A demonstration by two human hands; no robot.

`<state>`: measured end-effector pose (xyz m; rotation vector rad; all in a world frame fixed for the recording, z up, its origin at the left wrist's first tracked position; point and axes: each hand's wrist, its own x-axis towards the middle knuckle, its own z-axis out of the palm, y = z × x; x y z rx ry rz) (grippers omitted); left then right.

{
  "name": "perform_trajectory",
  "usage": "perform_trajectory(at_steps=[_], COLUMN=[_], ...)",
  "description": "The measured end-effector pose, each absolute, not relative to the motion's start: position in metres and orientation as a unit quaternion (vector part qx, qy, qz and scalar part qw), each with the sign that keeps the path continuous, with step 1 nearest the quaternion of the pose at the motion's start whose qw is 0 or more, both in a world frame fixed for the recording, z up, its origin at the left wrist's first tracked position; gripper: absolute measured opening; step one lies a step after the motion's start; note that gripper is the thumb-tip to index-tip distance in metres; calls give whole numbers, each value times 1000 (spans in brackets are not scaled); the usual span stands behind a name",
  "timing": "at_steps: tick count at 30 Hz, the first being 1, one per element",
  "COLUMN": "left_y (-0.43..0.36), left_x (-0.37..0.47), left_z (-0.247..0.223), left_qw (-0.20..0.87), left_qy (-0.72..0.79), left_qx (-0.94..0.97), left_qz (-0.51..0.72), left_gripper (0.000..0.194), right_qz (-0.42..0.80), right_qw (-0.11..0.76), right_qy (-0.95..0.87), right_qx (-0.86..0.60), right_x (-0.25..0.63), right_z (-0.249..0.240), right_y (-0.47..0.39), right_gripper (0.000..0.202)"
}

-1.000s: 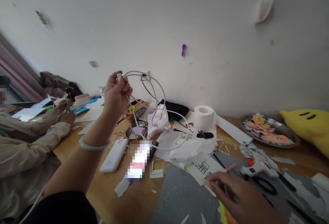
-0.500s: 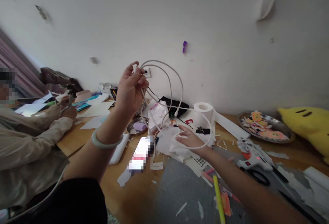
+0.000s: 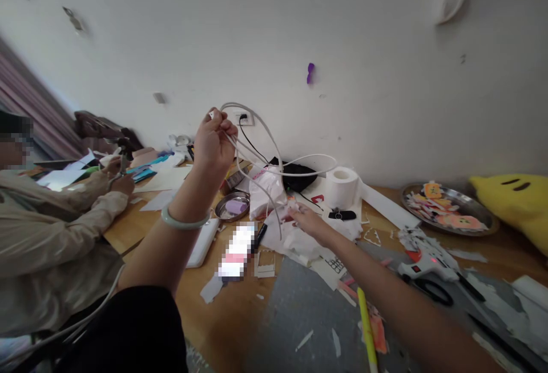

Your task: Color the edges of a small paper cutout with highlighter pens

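Note:
My left hand (image 3: 214, 141) is raised in front of the wall, closed around a looped white USB cable (image 3: 257, 115). The cable's loops hang to the right over the table, and its plug tip shows faintly at the fingers. My right hand (image 3: 306, 221) reaches low over crumpled white plastic (image 3: 274, 236), fingers stretched to the left; whether they touch it is unclear. Just behind lies a white plastic bag (image 3: 268, 193) beside a black pouch (image 3: 297, 175). A lit phone (image 3: 237, 250) rests left of the right hand.
A co-worker's hands (image 3: 120, 176) work with scissors at the left. A paper roll (image 3: 342, 187), a metal tray of cutouts (image 3: 492, 225), a yellow plush (image 3: 514, 201) and a hot glue gun (image 3: 430, 267) are on the right. A yellow marker (image 3: 367, 327) lies on the grey cutting mat (image 3: 282, 321).
My left hand has shifted slightly left with the cable, whose loops have swung and narrowed. My right hand has drawn left and up a little, out of the large cable loop.

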<state>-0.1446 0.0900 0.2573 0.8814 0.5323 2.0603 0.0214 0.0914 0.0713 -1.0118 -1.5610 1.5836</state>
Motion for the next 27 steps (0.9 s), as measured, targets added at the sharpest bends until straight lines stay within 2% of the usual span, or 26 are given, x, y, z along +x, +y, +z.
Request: perform_trajectory(at_steps=[6,10,14,16,18,21,24,27], left_y=[97,104,110,115,123,139,150,155], left_x=[-147,-134,-122,-121,-124,-135,-149,-163], left_z=[247,239,236,234,228,209,179,149], left_qw=[409,408,390,362,319,258,286,306], left_qy=[220,209,197,207,245,391,459,507], left_qx=[333,337,348,357,391,502,545,595], left_qz=[821,822,830,836,828,727,641,543], left_gripper=[30,26,21,19,18,16,14,34], right_qz=[623,618,628,636,639,635,637,648], right_qw=[380,397,356,345,371,443,496,523], right_qy=[-556,-572,-610,-607,-579,-513,-448,-403], right_qx=[-397,-363,-325,-328,-345,-370,-384,-381], right_x=[44,49,48,47,47,50,53,53], right_z=[73,84,91,93,95,97,98,97], right_y=[93,89,81,78,78,83,89,93], right_gripper=[15,31,47,40,27,24,22,18])
